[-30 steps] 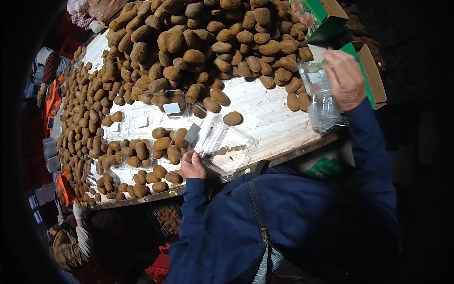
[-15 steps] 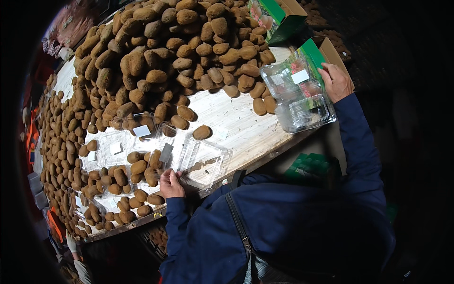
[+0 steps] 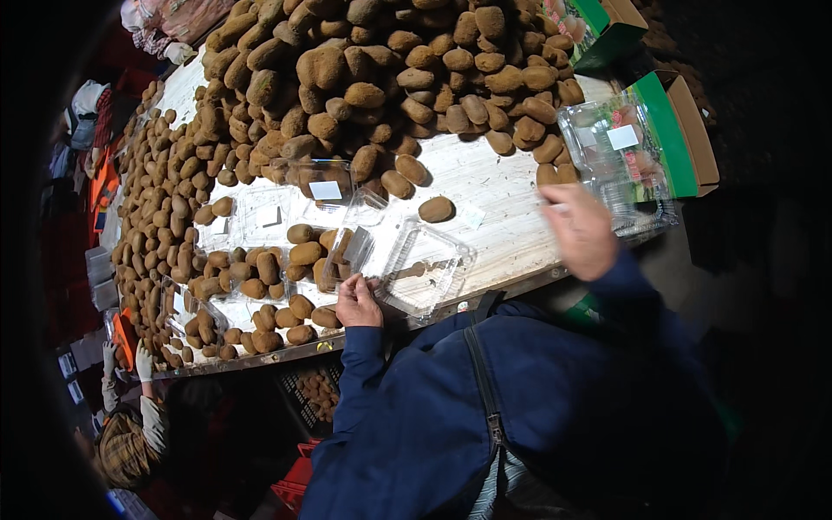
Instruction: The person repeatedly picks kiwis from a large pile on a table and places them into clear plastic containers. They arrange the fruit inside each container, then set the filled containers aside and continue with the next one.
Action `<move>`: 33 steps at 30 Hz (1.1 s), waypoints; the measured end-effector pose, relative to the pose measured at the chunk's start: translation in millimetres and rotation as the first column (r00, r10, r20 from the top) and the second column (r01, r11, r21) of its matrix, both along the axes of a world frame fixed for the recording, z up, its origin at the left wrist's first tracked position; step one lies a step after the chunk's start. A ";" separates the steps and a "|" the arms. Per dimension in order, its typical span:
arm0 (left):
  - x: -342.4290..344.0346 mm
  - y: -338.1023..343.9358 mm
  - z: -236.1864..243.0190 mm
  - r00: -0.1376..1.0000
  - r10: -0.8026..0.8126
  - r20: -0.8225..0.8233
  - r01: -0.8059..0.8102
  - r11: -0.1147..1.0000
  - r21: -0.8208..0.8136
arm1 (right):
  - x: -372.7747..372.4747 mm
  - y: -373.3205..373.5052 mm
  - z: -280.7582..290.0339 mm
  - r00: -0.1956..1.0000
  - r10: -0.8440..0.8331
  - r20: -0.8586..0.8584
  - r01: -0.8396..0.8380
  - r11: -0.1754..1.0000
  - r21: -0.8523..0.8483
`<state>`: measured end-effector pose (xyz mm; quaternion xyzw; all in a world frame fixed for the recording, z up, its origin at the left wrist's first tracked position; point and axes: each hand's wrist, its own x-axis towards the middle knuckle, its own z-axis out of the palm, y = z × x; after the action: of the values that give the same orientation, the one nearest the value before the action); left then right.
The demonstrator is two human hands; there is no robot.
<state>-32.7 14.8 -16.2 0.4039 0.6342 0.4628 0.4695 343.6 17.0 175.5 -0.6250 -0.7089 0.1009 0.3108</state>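
My left hand [image 3: 358, 302] is closed at the near rim of an open, clear plastic clamshell [image 3: 431, 292], its thumb and fingertips pinched on the edge. That clamshell lies flat on the table with no fruit in it. My right hand [image 3: 579, 230] hangs over the table's right side, smeared by motion, so its fingers are unclear. Just beyond it, several clear clamshells [image 3: 598, 139] lean nested against a green printed carton [image 3: 672, 147]. One loose kiwi [image 3: 436, 209] rests beyond the open clamshell. Kiwi-filled clamshells [image 3: 305, 253] sit left of my left hand.
A big heap of kiwis [image 3: 347, 78] covers the far part of the white table [image 3: 511, 217] and runs down its left side. Another green carton [image 3: 607, 30] stands at the back right. Below the table is a black crate of kiwis [image 3: 316, 390]. A co-worker's gloved hand [image 3: 144, 362] shows at lower left.
My right hand has left the nested clamshells by the carton and swung toward me over the table. My left hand stays at the open clamshell. The whole view has shifted.
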 end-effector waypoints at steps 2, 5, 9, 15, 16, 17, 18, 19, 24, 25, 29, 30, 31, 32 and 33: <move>-4.5 1.5 0.9 1.000 0.011 0.015 -0.011 1.000 -0.020 | -41.7 26.5 -52.1 0.992 0.120 0.036 -0.120 0.993 -0.012; -13.8 2.7 3.4 1.000 0.011 0.017 -0.010 0.998 -0.056 | -89.8 57.0 -112.8 0.991 0.131 0.032 -0.121 0.970 -0.211; -15.4 -0.3 3.9 0.998 0.008 0.055 -0.006 0.999 -0.039 | -125.1 87.5 -152.6 0.975 0.160 0.154 -0.127 0.970 -0.207; -15.5 -9.5 10.6 0.992 0.020 0.122 -0.006 0.994 -0.112 | -146.0 119.7 -177.1 0.983 0.073 0.166 -0.034 0.974 -0.226; -16.0 -8.9 12.2 0.996 0.000 0.085 0.010 0.993 -0.115 | -146.6 121.1 -180.7 0.985 0.066 0.158 -0.022 0.964 -0.266; -15.7 -8.9 13.8 0.997 0.002 0.084 0.009 0.992 -0.127 | -147.1 121.2 -184.0 0.976 0.060 0.209 -0.009 0.972 -0.235; -15.6 -9.7 15.9 0.997 0.002 0.080 0.009 0.990 -0.143 | -146.1 121.0 -186.7 0.977 0.066 0.204 -0.022 0.978 -0.210; -15.0 -10.1 18.0 0.997 0.000 0.072 0.011 0.988 -0.156 | -143.8 120.4 -188.1 0.977 0.074 0.198 -0.029 0.974 -0.225; -0.7 -11.7 21.9 0.994 -0.001 0.108 0.022 0.980 -0.196 | -111.9 118.0 -172.3 0.980 0.023 0.197 0.053 0.926 -0.374; 4.1 -11.6 20.7 0.994 0.000 0.107 0.022 0.978 -0.207 | -102.3 113.1 -164.2 0.994 -0.041 0.097 0.073 0.934 -0.348; 30.7 -7.2 6.5 0.985 -0.035 0.172 0.062 0.986 -0.158 | -71.2 83.6 -125.8 0.997 0.008 -0.078 -0.013 0.997 -0.072; 36.3 -4.4 1.9 0.984 -0.074 0.163 0.093 0.990 -0.110 | -73.7 75.7 -119.6 0.987 0.072 -0.145 -0.083 0.994 -0.072; 40.7 -0.3 -2.8 0.990 -0.074 0.123 0.089 0.989 -0.119 | -78.0 65.0 -113.7 0.980 0.145 -0.139 -0.157 0.984 -0.081; 43.9 4.2 -7.3 0.977 -0.053 0.208 0.082 0.988 -0.132 | -84.2 54.6 -108.7 0.965 0.225 -0.134 -0.236 0.969 -0.072; 44.9 7.3 -10.7 0.988 -0.045 0.146 0.065 0.988 -0.142 | -93.7 45.6 -105.7 0.954 0.277 -0.117 -0.280 0.960 -0.010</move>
<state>12.1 22.1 -26.9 0.3519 0.6200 0.4295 0.5544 249.9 62.6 69.8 -0.5160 -0.7697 0.1888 0.3251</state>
